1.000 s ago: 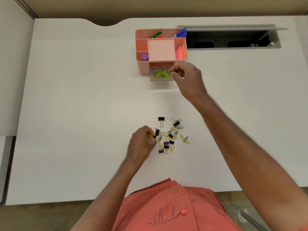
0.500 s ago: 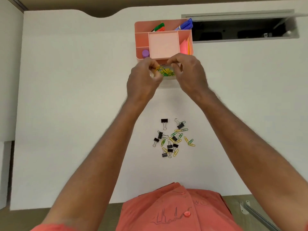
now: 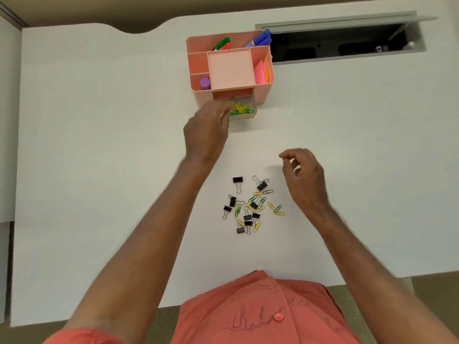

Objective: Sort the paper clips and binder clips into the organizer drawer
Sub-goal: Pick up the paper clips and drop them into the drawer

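White desk [image 3: 99, 170], partway done: pink organizer's [image 3: 269, 81] clear drawer [image 3: 244, 112] is open with some paper clips inside, while a mixed pile [image 3: 250, 207] waits nearer. Left hand [image 3: 207, 131] reaches the drawer, can't tell its grip; right hand [image 3: 304, 176] hovers loosely curled, apparently empty.

Left hand [image 3: 207, 131] reaches forward, fingers pinched; right hand [image 3: 304, 176] hovers loosely curled.
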